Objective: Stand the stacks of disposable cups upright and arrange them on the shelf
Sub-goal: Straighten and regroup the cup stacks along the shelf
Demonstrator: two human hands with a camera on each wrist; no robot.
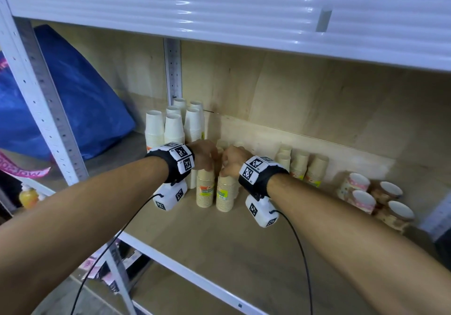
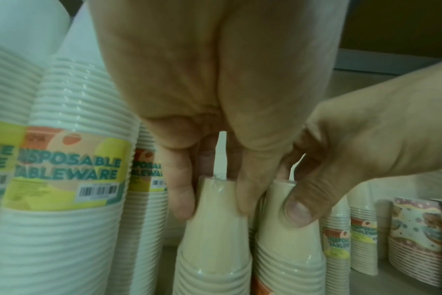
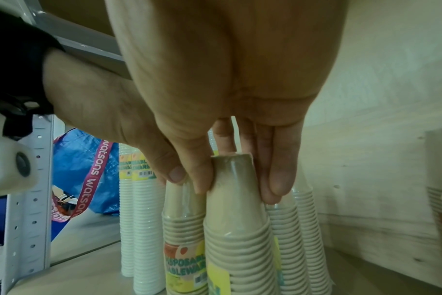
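Two tan stacks of cups stand upright side by side on the shelf (image 1: pixel 244 236), just right of the white stacks (image 1: pixel 174 127). The left hand (image 1: pixel 203 155) pinches the top of the left tan stack (image 1: pixel 205 190) from above, and the right hand (image 1: pixel 233 159) grips the top of the right tan stack (image 1: pixel 225 192) the same way. Each stack's long axis runs straight down from its hand, so any shove should go sideways or back, probably toward the white group. More tan stacks (image 1: pixel 302 166) stand to the right, and patterned stacks (image 1: pixel 375 195) still lie on their sides beyond them
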